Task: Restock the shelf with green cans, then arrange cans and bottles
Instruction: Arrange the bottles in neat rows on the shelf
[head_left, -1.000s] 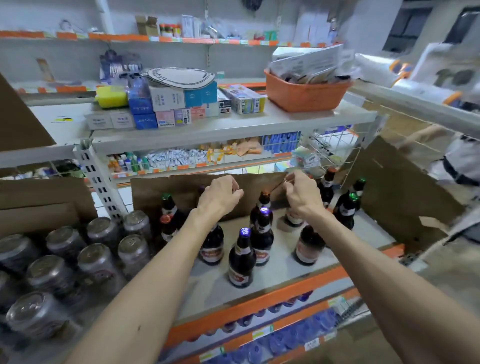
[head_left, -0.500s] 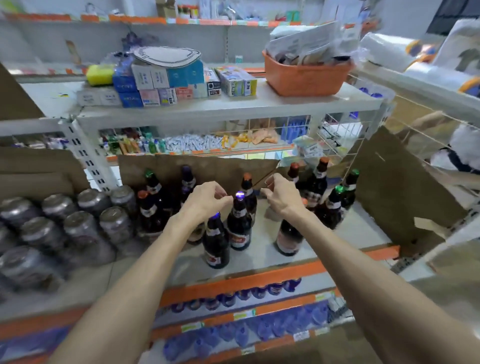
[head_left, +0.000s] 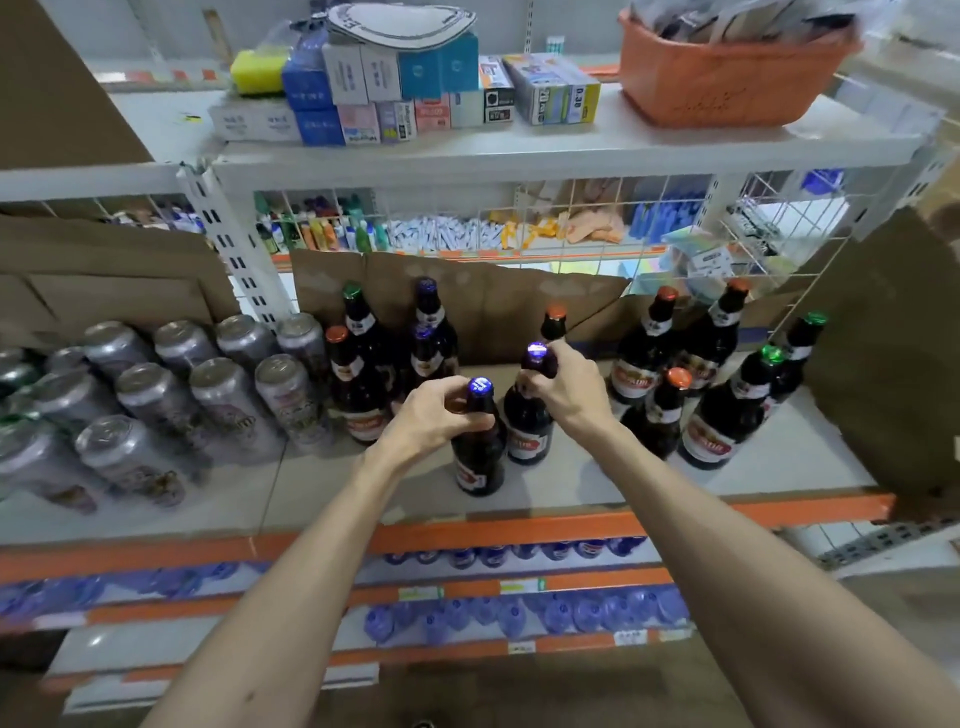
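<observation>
Two dark bottles with blue caps stand upright near the middle of the grey shelf (head_left: 597, 483). My left hand (head_left: 434, 415) grips the neck of the front bottle (head_left: 478, 457). My right hand (head_left: 569, 387) grips the neck of the bottle behind it (head_left: 527, 431). Several more dark bottles with orange, green and blue caps stand to the left (head_left: 358, 395) and right (head_left: 727, 410). Several silver cans (head_left: 228, 395) fill the shelf's left side.
Brown cardboard (head_left: 467, 306) lines the back of the shelf, and a large sheet (head_left: 883, 364) stands at the right end. Boxes (head_left: 395, 93) and an orange basket (head_left: 727, 78) sit on the shelf above. Blue-capped water bottles (head_left: 519, 618) fill the lower shelves.
Both hands came down from above the bottles and closed on the necks of the two blue-capped bottles. The view moved closer to the shelf.
</observation>
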